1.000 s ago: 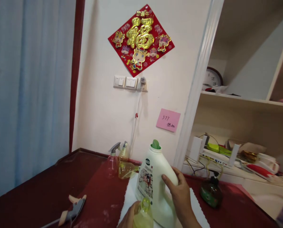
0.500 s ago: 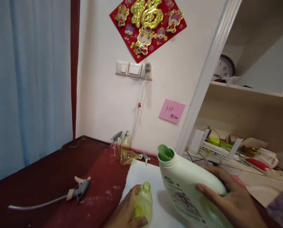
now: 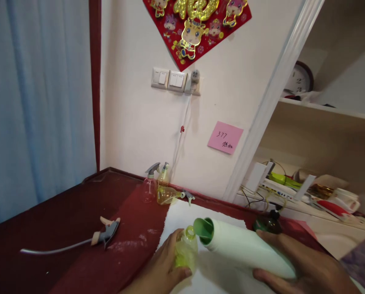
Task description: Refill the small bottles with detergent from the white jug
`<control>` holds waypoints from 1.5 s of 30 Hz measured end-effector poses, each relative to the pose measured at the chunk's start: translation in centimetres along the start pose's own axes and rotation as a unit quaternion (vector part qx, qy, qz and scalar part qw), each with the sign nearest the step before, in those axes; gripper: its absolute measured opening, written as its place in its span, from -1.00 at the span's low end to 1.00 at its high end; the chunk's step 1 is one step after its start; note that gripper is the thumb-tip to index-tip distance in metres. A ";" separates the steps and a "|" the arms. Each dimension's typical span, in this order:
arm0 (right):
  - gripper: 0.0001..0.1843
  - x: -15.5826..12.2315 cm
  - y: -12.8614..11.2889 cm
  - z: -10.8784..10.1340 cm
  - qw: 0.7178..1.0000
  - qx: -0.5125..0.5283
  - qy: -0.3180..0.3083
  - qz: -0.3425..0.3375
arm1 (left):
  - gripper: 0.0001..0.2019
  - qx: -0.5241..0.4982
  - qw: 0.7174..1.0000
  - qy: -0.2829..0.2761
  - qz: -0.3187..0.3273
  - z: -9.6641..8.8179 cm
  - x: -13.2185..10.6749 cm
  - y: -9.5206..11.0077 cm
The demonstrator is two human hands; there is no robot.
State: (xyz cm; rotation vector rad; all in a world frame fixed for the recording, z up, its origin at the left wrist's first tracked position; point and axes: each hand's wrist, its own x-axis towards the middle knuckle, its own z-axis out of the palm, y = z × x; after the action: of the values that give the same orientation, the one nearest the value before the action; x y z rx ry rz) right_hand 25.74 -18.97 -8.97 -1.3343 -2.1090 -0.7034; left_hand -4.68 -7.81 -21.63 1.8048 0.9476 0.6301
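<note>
My right hand (image 3: 305, 267) grips a large white detergent jug (image 3: 246, 249), tipped on its side with its green spout (image 3: 203, 228) at the open mouth of a small yellow bottle (image 3: 186, 251). My left hand (image 3: 159, 269) holds that small bottle upright on a white cloth (image 3: 182, 214). A loose spray-trigger head with its long tube (image 3: 104, 234) lies on the dark red table (image 3: 63, 220) to the left.
Three small spray bottles (image 3: 158, 188) sit by the wall, one lying down. A dark green bottle (image 3: 270, 220) stands behind the jug. Shelving on the right holds cables, chargers and clutter (image 3: 295, 190). A curtain (image 3: 32, 102) hangs at the left.
The jug went from upright to lying nearly level, its spout lowered onto the small bottle's mouth. The view dropped lower toward the table.
</note>
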 end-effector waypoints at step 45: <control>-0.58 0.9 0.3 -0.5 0.978 -0.153 -0.034 -0.137 | -0.11 0.032 0.999 -0.022 0.010 -0.1 0.0 0.3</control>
State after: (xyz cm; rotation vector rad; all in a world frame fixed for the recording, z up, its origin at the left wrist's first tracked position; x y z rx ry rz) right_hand 25.72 -18.60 -7.95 -1.2439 -2.3373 -1.1505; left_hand -4.71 -7.80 -21.32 1.8786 0.9307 0.5772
